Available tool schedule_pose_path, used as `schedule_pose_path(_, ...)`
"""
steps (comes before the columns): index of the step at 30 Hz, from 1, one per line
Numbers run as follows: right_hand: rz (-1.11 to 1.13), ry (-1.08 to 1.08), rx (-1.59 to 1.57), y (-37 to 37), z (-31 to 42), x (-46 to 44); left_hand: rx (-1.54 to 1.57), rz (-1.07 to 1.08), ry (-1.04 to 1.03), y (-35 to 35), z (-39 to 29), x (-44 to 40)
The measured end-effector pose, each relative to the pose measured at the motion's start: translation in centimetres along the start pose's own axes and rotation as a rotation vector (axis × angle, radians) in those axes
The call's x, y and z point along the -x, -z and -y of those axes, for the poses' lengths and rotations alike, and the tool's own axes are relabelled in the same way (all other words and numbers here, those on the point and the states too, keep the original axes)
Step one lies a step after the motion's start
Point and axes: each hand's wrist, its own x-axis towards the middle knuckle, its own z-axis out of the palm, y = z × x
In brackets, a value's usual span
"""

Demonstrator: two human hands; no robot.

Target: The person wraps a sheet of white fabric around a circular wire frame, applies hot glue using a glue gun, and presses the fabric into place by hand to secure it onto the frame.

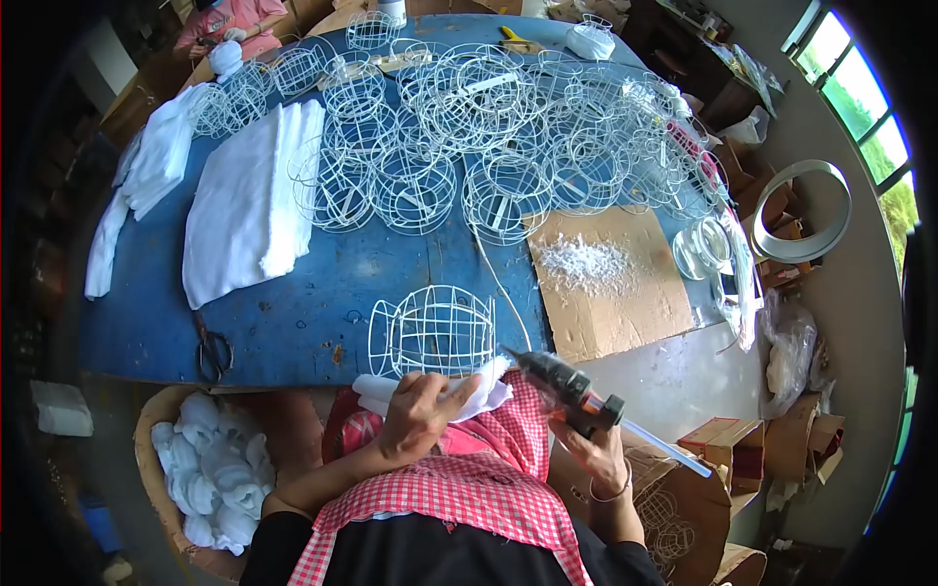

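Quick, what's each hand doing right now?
Left hand: closed on white cloth.
Right hand: closed around the glue gun.

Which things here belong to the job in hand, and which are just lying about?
In the job: glue gun in the right hand; white cloth at the left hand; nearest wire frame.
Seemingly just lying about: scissors; white ring; clear plastic bag.

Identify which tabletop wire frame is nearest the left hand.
The lone wire frame at the near edge of the table; other tabletop frames cluster farther back.
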Motion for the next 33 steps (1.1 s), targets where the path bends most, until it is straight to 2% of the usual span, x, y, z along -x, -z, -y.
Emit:
schedule_pose_path(4,0.098,0.1,0.423,1.0,-1.5,-0.4,-0.006,0.03,-0.047,-0.8,0.2,0.1)
schedule_pose_path(8,0.052,0.053,0.48,0.6,-1.4,-0.4,-0.04,0.064,-0.068,-0.7,0.2,0.2)
schedule_pose_path(14,0.074,0.113,0.363,0.6,-1.8,-0.2,-0.033,0.037,-0.076,-0.8,0.1,0.0)
schedule_pose_path(17,0.034,0.057,0.39,0.2,-0.8,-0.3,-0.042,0.05,-0.086,-0.6,0.0,-0.2)
schedule_pose_path(20,0.096,-0.012,0.243,0.7,-1.5,-0.1,-0.054,0.053,-0.093,-0.6,0.0,-0.3)
schedule_pose_path(23,0.044,0.068,0.448,0.4,-1.0,0.0,-0.029,0.042,-0.086,-0.5,-0.1,-0.4)
schedule_pose_path(26,0.019,0.08,0.489,0.5,-0.7,-0.1,-0.026,0.06,-0.079,-0.4,-0.1,-0.3)
schedule_pose_path(33,0.057,0.032,0.398,0.2,-0.6,-0.1,-0.047,0.07,-0.081,-0.6,-0.3,-0.6)
